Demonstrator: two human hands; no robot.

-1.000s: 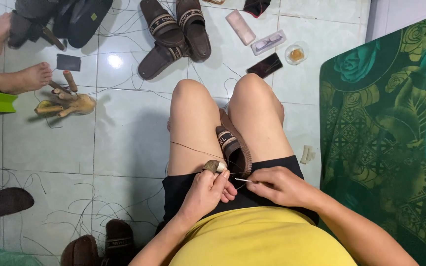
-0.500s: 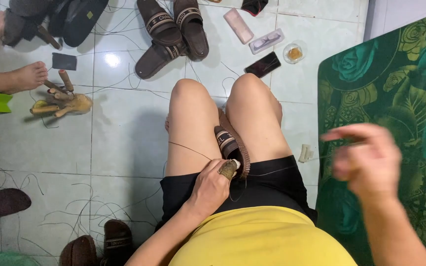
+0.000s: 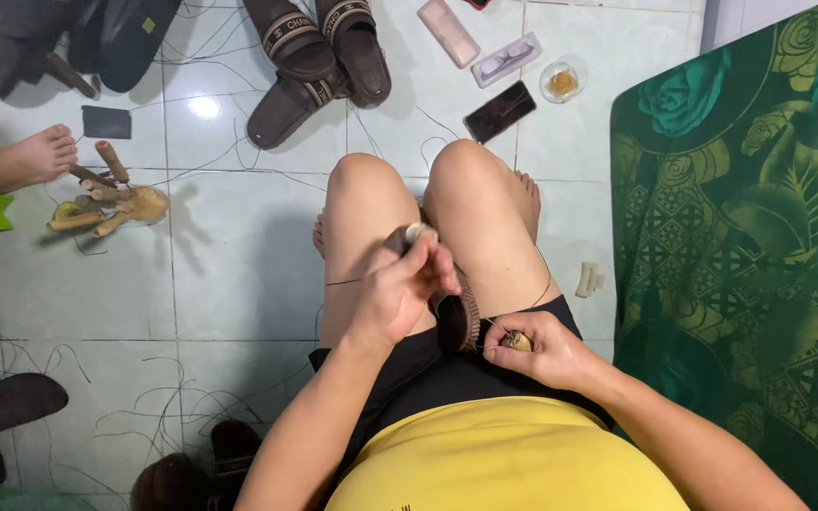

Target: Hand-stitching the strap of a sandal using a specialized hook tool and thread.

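Open room: bare pale floor tiles [image 3: 239, 274] lie left of the knees; loose threads trail across the near-left floor.
Left edge: a wooden tool cluster [image 3: 111, 203] and another person's bare foot [image 3: 30, 159] sit far left; dark sandals [image 3: 319, 66] lie far, ahead of the knees.
Left hand [image 3: 404, 284]: fingers closed around the upper end of the brown sandal [image 3: 456, 312], which stands clamped between the thighs.
Right hand [image 3: 532, 345]: fingers pinched on a small wooden-handled tool [image 3: 515, 341], just right of the sandal's lower edge.
Right edge: a green patterned mat [image 3: 759, 237] fills the right side.
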